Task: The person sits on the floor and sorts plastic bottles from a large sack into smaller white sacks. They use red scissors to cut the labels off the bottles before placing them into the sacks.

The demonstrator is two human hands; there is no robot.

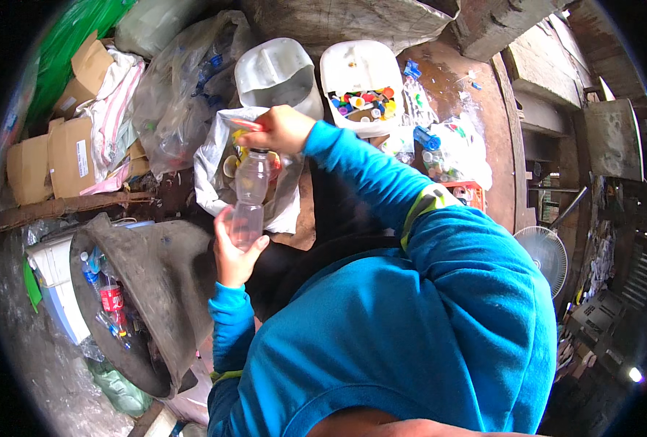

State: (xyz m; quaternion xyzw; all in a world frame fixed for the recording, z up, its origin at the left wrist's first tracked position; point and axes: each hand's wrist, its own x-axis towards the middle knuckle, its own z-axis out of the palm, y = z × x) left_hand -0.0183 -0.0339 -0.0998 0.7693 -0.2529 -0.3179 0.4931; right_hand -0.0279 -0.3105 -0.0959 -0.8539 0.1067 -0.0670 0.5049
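Note:
A clear, empty-looking plastic bottle [250,188] with a dark neck ring or cap [257,151] stands tilted before me. My left hand [232,254] grips it around the base. At the top of the bottle is my right hand [282,130], its fingers closed around a slim red tool [246,124]; the working end of that tool is hidden. Below both hands a white sack [206,183] gapes, with yellow and reddish wrappers and cups inside.
Beyond the sack stand two cut white plastic jugs, one hollow [274,63], one with colourful bottle caps [363,101]. To the left a dark drum [143,349] holds bottles, near cardboard [72,161]. On the right are bagged plastics [460,147], a red crate [473,191] and a fan [542,257].

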